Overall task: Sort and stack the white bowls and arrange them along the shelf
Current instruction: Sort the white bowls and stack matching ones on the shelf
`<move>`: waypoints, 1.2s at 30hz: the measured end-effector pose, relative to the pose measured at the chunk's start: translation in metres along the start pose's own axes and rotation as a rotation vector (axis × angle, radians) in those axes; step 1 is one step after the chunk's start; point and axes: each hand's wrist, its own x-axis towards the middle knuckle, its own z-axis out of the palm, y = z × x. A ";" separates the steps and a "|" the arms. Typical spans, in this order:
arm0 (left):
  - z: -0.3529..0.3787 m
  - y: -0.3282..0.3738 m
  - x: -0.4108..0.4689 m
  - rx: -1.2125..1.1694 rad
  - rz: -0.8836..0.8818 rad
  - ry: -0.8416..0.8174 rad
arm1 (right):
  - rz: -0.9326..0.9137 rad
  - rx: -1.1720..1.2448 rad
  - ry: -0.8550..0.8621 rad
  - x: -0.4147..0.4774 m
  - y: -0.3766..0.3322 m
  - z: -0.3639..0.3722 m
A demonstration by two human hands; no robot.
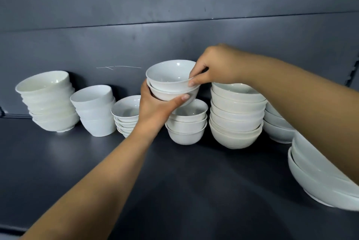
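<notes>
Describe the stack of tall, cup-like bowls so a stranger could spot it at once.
Start at the dark shelf and follow its row of white stacks from the left end. The second stack stands between a taller, wider pile and a low pile with dark-edged rims. Its bowls alone are tall and narrow, like cups.

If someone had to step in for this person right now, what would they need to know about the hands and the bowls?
Left hand: grips a pair of bowls, nested, from the side, above the three-bowl stack.
Right hand: pinches the rim of the pair's top bowl.
Done: stacks line the back of the shelf: leaning stack far left, cup stack, tall stack, wide bowls at the right edge.
Left: probably set the pair on the three-bowl stack, which looks a similar size, then straighten the leaning stack.
</notes>
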 end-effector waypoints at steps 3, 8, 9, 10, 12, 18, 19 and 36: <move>0.008 -0.012 0.003 0.064 0.005 0.009 | -0.013 -0.117 -0.037 0.007 0.005 0.006; 0.015 -0.027 0.001 0.084 0.014 0.004 | -0.037 -0.092 -0.106 0.008 0.006 0.011; 0.017 -0.029 0.001 0.086 0.016 -0.002 | -0.037 -0.087 -0.117 0.008 0.006 0.012; 0.018 -0.031 0.001 0.085 0.017 -0.008 | -0.039 -0.082 -0.129 0.009 0.006 0.013; 0.019 -0.036 0.002 0.076 0.020 -0.028 | -0.048 -0.077 -0.160 0.011 0.004 0.016; 0.022 -0.048 0.001 0.044 0.025 -0.040 | -0.017 -0.031 -0.275 0.019 -0.003 0.026; 0.023 -0.049 0.001 0.041 0.028 -0.046 | -0.012 -0.050 -0.298 0.020 -0.004 0.029; 0.021 -0.069 0.005 -0.021 0.029 -0.109 | 0.040 -0.200 -0.357 0.031 -0.006 0.043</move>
